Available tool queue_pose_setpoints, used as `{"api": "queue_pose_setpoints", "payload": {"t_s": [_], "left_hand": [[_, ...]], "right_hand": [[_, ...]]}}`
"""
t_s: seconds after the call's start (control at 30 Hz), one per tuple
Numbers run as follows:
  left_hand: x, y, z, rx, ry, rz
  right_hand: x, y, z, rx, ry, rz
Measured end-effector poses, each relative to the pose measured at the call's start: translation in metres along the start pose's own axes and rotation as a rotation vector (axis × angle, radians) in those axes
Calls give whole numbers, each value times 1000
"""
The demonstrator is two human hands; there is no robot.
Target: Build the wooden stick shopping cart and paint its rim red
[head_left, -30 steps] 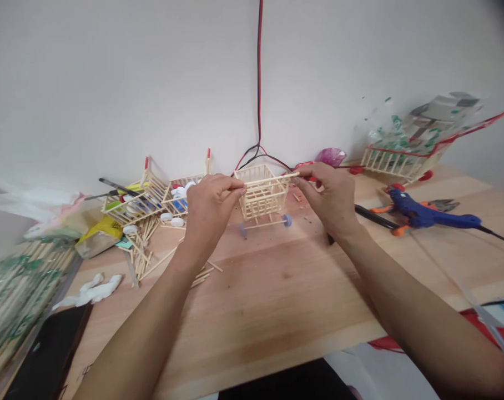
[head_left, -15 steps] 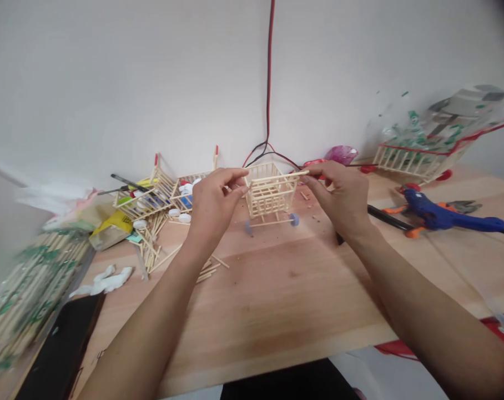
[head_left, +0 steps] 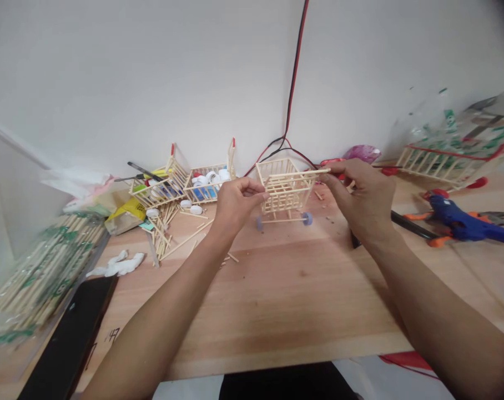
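A small cart point(head_left: 286, 206) built of thin wooden sticks stands on the table between my hands, with bluish wheels under its near side. My left hand point(head_left: 240, 201) is at its near left corner, thumb and fingers closed on the frame. A wooden stick point(head_left: 296, 174) spans the top of the cart's near side and juts out to the right. My right hand point(head_left: 360, 191) pinches the jutting end of that stick between thumb and fingers. Whether the stick is fixed to the cart, I cannot tell.
Two stick baskets point(head_left: 202, 191) with bottle caps and other items stand at the back left, near loose sticks point(head_left: 162, 236). A blue glue gun point(head_left: 455, 219) and a larger cart point(head_left: 433, 166) are at right. Bagged sticks point(head_left: 48, 266) and a black phone-like slab point(head_left: 71, 333) lie left.
The whole view has shifted, so the scene sits farther right. Both hands stay at the cart, and the right hand keeps its pinch on the stick.
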State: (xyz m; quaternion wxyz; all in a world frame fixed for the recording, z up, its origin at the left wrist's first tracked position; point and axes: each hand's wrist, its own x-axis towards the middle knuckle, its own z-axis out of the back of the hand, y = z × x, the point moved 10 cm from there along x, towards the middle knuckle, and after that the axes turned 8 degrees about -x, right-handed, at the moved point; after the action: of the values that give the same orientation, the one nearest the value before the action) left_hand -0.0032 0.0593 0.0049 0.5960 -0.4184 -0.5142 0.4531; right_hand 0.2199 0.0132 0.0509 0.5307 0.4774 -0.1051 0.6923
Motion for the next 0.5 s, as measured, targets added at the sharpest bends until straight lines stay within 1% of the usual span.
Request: {"api": "queue_pose_setpoints", "payload": {"t_s": [0.2,0.5], "left_hand": [[-1,-2,3,28,-31,-11],[3,5,3,9,-17,-21]], "right_hand": [[0,1,-1,-16,13,6],[0,5,0,4,9,12]]}}
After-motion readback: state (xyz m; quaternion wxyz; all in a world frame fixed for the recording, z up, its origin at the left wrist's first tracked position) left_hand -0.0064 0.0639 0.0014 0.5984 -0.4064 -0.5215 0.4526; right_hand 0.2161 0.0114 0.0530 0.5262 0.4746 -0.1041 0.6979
